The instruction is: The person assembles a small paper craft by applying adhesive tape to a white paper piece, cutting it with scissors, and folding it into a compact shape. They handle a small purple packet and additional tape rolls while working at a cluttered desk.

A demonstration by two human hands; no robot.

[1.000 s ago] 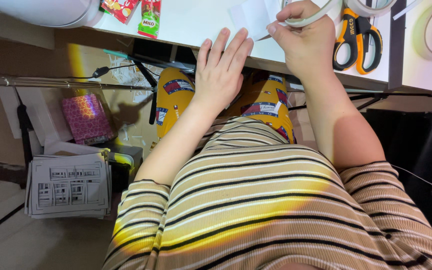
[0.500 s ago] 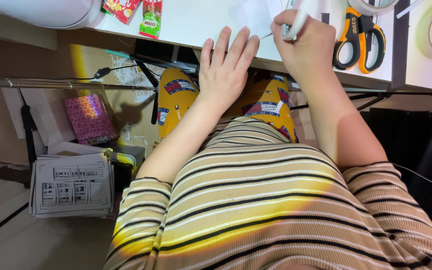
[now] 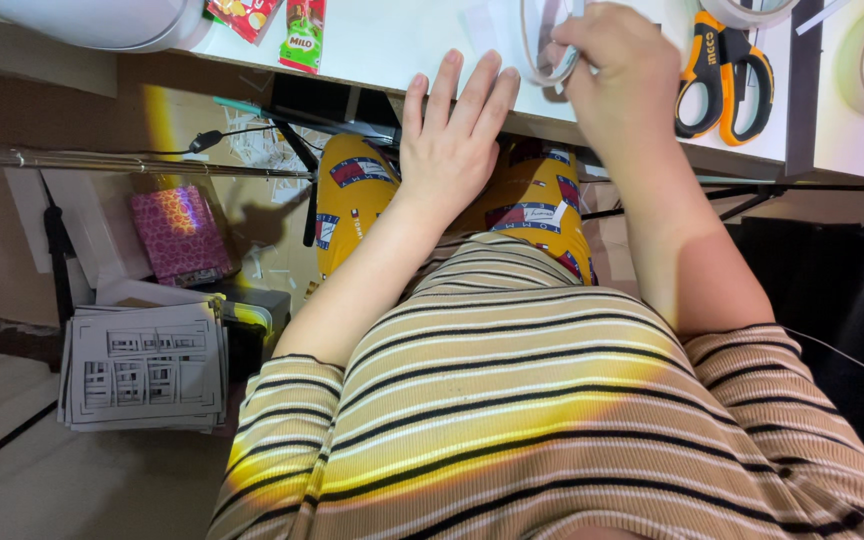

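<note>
White desk (image 3: 402, 40), seen from above. My right hand (image 3: 617, 75) was closed on a tape roll (image 3: 542, 45), held on edge just above the desk's near rim. My left hand (image 3: 452, 140) lay open and flat, fingers spread, gripping nothing, fingertips at the desk edge beside the roll. Scissors (image 3: 717, 75) lay just right of the roll. As I judged it, good practice was to steady the roll and press firmly with the flat hand.

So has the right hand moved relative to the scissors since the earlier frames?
Yes. The right hand, gripping a tape roll, has shifted left, away from the orange-handled scissors lying on the white table.
</note>
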